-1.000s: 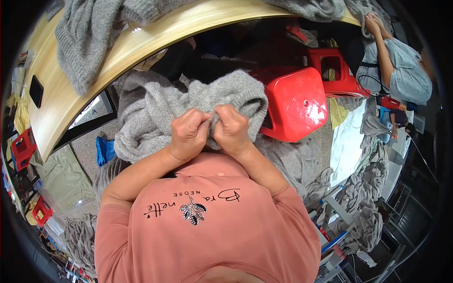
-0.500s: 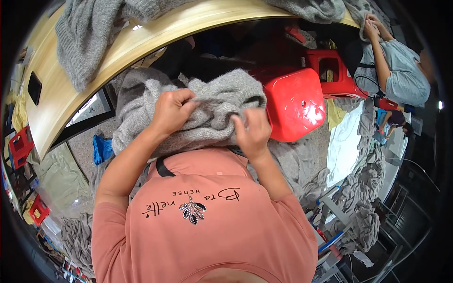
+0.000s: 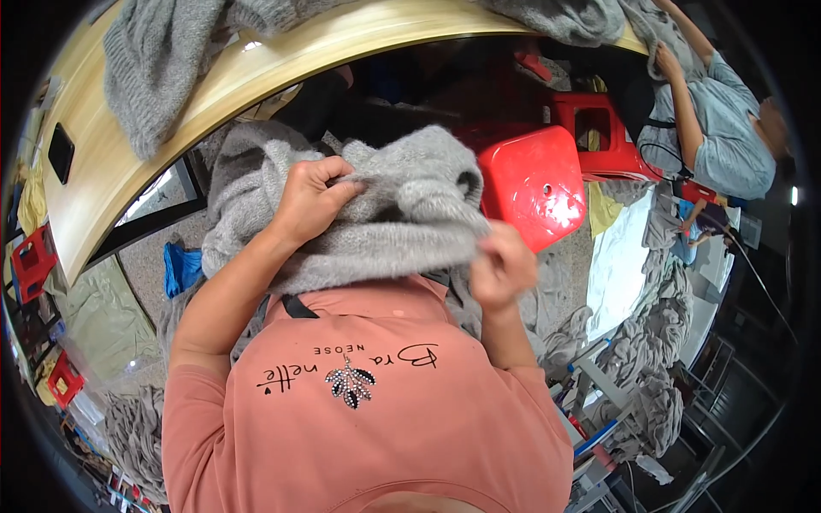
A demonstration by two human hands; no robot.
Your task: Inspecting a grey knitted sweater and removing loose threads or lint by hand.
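The grey sweater [image 3: 376,214] is lying crosswise between both hands: left hand [image 3: 312,201] clenching its upper fold, right hand [image 3: 503,272] pinching its lower right edge.

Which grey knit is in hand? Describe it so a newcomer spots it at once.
Start at the curved wooden table, then drop to the red stool. Just left of it is the sweater, bunched between the left hand and right hand; the other knits lie unheld.
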